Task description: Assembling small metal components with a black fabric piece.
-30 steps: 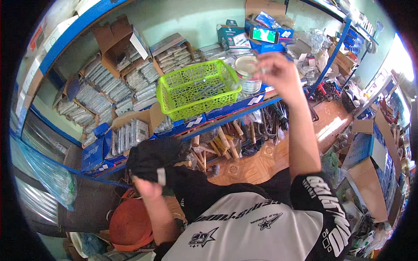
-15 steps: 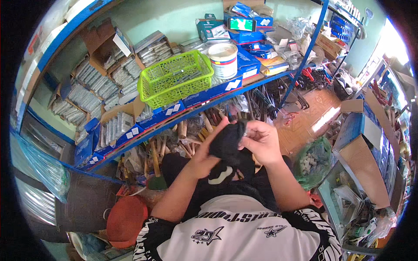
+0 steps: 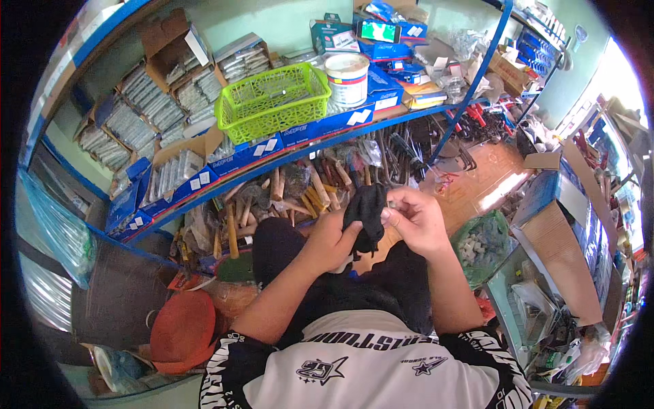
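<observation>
A soft black cloth item (image 3: 368,210) hangs bunched over my lap; its exact kind does not show. My left hand (image 3: 328,240) is closed on its left side, with the thumb laid across the front of the cloth. At its right edge my right hand (image 3: 419,221) pinches thumb against fingers. A small pale bit shows at those fingertips, too small to name. Below the cloth, between my black-clad legs, lies a light tan piece (image 3: 377,253) with an uneven edge, partly hidden.
Ahead runs a blue-edged shelf with a green plastic basket (image 3: 272,105), a white tub (image 3: 347,80) and boxes of packed metal parts (image 3: 178,170). Wooden handles (image 3: 317,185) crowd underneath. A red round stool (image 3: 182,330) stands left, a green bag (image 3: 484,247) and open carton (image 3: 558,255) right.
The black cloth has turned and now hangs lower from my left hand, whose thumb has come over its front. My right hand has shifted slightly right, away from the cloth's middle.
</observation>
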`<state>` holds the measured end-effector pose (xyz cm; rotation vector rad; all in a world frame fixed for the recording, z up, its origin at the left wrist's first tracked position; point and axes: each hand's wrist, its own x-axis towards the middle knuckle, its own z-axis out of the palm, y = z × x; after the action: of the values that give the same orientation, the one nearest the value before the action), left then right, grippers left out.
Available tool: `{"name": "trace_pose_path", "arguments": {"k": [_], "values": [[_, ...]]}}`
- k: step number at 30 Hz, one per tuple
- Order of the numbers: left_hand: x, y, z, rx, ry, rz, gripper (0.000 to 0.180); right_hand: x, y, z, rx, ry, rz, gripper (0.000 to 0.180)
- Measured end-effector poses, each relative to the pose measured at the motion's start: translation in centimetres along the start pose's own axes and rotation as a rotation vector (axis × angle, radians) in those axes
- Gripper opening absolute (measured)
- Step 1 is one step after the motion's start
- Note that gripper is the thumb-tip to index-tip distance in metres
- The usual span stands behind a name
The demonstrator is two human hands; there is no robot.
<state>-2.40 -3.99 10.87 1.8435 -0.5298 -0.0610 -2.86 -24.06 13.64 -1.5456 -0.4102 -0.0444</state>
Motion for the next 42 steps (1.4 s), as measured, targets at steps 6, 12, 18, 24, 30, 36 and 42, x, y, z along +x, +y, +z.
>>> {"name": "trace_pose_path", "arguments": {"k": [6,12,18,24,30,36,42], "values": [[0.3,-0.4,-0.4,-0.269,-0.06,0.163,0.025,1.3,0.1,1.5,-0.082,0.148,-0.088,0.005],[1.3,-1.8,-2.1,-0.287,-0.124,0.018,0.023,1.0,-1.2,1.7,0.26,0.071,-0.012,0.025],[3.3,-2.3,-2.3,-0.523,-0.081,-0.039,0.024,1.6,0.7,0.0,0.431,0.21,0.07,0.026],[4.3,-3.4,-3.3,-0.456,-0.135,-0.061,0.026,4.1,0.5,0.9,0.443,0.154,0.067,0.018],[4.3,-4.4,-3.7,-0.359,-0.008,-0.05,0.027,6.1,0.4,0.7,0.269,-0.086,-0.125,0.017],[4.2,-1.7,-3.9,-0.282,-0.002,-0.11,0.029,6.2,0.1,-0.8,-0.284,-0.007,-0.067,0.018],[3.5,-3.5,-4.1,-0.285,-0.188,0.143,0.031,5.3,0.2,-1.9,-0.146,-0.002,-0.034,0.017]]}}
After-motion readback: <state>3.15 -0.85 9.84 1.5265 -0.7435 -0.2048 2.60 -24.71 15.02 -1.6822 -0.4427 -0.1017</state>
